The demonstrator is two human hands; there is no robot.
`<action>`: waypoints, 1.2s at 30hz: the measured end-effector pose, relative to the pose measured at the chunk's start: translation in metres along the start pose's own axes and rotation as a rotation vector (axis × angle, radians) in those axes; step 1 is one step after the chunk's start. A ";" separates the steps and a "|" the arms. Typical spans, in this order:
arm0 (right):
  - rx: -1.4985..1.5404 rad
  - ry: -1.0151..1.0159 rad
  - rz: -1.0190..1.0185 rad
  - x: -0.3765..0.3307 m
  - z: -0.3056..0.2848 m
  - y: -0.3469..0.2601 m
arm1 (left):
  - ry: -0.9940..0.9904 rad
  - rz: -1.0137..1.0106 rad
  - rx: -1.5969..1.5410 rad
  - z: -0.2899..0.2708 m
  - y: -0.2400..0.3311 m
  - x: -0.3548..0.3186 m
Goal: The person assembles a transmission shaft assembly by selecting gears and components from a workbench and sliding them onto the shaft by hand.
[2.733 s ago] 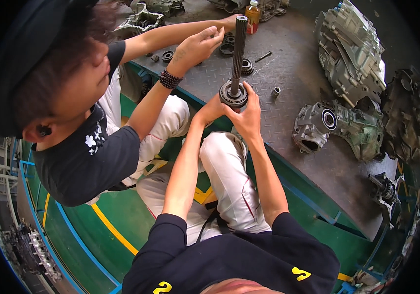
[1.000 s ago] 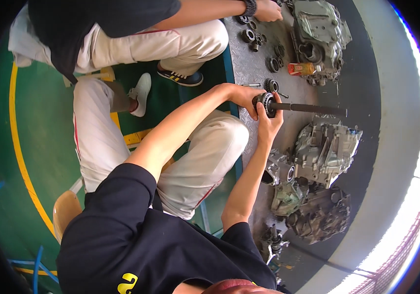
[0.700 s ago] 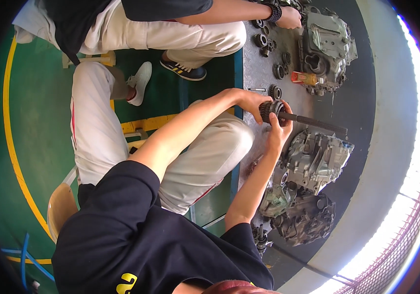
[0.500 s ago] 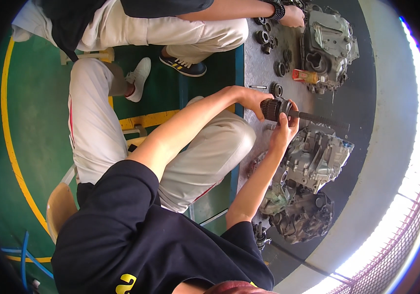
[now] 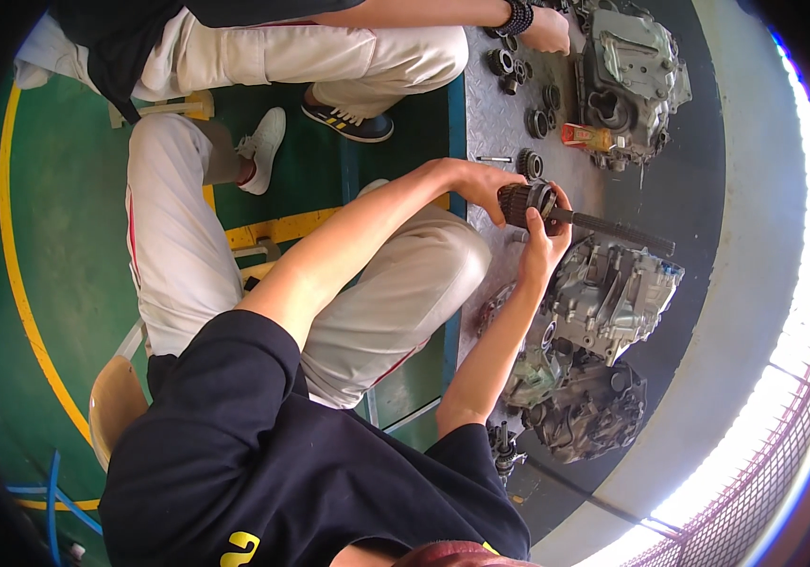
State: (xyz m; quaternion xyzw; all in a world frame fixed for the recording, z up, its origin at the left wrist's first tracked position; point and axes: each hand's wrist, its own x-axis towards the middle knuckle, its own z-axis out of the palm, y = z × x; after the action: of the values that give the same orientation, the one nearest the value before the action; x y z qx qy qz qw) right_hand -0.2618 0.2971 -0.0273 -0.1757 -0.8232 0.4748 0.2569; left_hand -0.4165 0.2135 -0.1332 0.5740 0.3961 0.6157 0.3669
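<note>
Both my hands hold a dark gear shaft above the near part of the metal bench. The gear cluster (image 5: 527, 204) sits between my hands. Its long ribbed shaft (image 5: 618, 231) sticks out to the right over the grey casings. My left hand (image 5: 486, 192) is wrapped round the left end of the gears, thumb on the near side. My right hand (image 5: 545, 242) grips the right end, thumb on the near face and fingers curled behind. A loose ring gear (image 5: 530, 163) stands on the bench just beyond my left hand, near a thin metal rod (image 5: 494, 159).
A finned gearbox casing (image 5: 618, 298) and a darker casing (image 5: 586, 416) lie on the near side. Farther off stand another gearbox casing (image 5: 634, 71), an orange-yellow container (image 5: 586, 138) and several loose gears (image 5: 501, 62). A co-worker's hand (image 5: 547, 30) is at the far end.
The ribbed shaft, blurred before, now shows sharply; my grip stays the same. The co-worker's hand has drawn slightly left, away from the far casing. The whole view has shifted a little.
</note>
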 end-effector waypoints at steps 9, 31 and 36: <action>-0.120 0.009 0.005 0.001 0.005 -0.012 | 0.022 -0.016 -0.046 0.000 0.001 0.000; -0.059 0.043 -0.135 -0.006 0.005 0.004 | -0.004 -0.012 -0.032 0.001 0.005 -0.002; 0.014 0.001 -0.144 -0.009 0.002 0.004 | -0.059 -0.032 -0.042 0.000 0.007 -0.001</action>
State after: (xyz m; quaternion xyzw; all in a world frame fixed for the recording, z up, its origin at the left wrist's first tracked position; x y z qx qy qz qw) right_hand -0.2554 0.2930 -0.0341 -0.1147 -0.8303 0.4606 0.2919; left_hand -0.4166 0.2100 -0.1268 0.5776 0.3811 0.6007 0.4003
